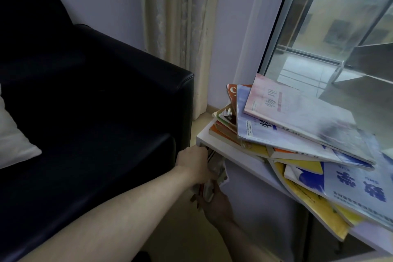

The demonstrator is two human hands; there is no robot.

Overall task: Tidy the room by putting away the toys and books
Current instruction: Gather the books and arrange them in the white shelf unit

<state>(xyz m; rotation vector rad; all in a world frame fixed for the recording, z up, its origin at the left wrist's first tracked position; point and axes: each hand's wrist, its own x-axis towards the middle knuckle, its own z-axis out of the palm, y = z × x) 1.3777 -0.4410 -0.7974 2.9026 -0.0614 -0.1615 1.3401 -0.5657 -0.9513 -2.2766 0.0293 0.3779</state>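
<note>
Both hands reach forward close together, left hand (192, 162) above right hand (217, 202), fingers curled.

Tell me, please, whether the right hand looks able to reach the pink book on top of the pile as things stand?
Probably not at once: the right hand grips a bundle of books below the white shelf, together with the left hand. The pink book itself lies uncovered.
</note>
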